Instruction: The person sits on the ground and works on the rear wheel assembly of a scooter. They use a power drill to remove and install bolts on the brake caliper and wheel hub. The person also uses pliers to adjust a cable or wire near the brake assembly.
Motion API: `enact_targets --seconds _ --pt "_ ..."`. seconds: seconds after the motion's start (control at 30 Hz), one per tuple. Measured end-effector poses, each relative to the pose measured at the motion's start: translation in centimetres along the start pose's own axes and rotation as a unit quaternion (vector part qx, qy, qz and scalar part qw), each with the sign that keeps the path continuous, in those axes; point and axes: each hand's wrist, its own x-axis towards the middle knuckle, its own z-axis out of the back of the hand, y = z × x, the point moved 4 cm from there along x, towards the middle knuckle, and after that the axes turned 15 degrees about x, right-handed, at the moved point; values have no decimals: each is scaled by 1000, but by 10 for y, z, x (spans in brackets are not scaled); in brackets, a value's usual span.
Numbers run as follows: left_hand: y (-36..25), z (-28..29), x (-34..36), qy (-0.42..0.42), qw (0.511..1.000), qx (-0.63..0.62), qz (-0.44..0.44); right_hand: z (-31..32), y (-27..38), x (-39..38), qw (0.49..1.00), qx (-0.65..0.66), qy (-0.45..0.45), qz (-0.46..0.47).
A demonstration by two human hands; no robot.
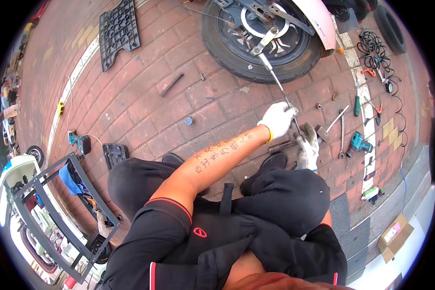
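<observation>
Left hand [277, 120] and right hand [308, 151], both gloved, clamp a metal bar [276, 79], the left around its shaft and the right just below, at the near end. Dark-clad knees [295, 195] jut out over brick paving [150, 108]. Right of the hands lie a wrench [342, 137], a teal drill [358, 144] and a green-handled screwdriver [356, 105], while a small blue cap [189, 121] sits to the left. Ahead, the bar slants away from the worker, its far end across a wheel [297, 50] with a pink panel [319, 19] beside it. A rod [172, 85] and a bolt [202, 76] rest left of the wheel. Farther off are a black grid panel [117, 36], upper left, and a coiled hose [372, 46] near a loose tyre [389, 30], upper right.
</observation>
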Motion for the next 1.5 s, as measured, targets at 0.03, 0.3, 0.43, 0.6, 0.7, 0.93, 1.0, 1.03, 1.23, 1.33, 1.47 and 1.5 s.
enact_targets --seconds 0.03,0.3,0.43,0.6,0.7,0.93,1.0,1.03,1.23,1.33,1.47,1.5 --pt "-3 2 -2 16 999 -30 18 5 -8 -2 964 187 -122 -144" --pt "-18 8 3 28 993 -106 -40 -17 14 16 991 -82 -2 107" --pt "-23 5 -2 78 981 -175 12 -27 38 8 881 -317 72 344" --pt "-25 5 1 79 979 -185 -21 -10 5 -11 902 295 -102 -299" --pt "-20 11 0 111 972 -205 -18 -42 29 -4 836 422 136 -323" --pt "-20 10 5 80 972 -219 -3 -27 45 6 906 -302 69 289" --pt "-20 10 8 66 972 -227 -2 -17 30 -1 990 -67 -59 113" --pt "-21 12 12 66 973 -223 -8 -21 21 -3 996 47 -73 -15" --pt "-30 17 10 75 979 -186 -33 -41 24 -16 861 400 36 -311" --pt "-28 15 7 62 979 -195 -15 -30 26 -7 854 410 117 -298" --pt "-28 20 8 34 986 -150 -61 1 30 15 985 -109 12 136" --pt "-31 16 8 49 983 -165 -61 5 46 17 873 -354 68 328"
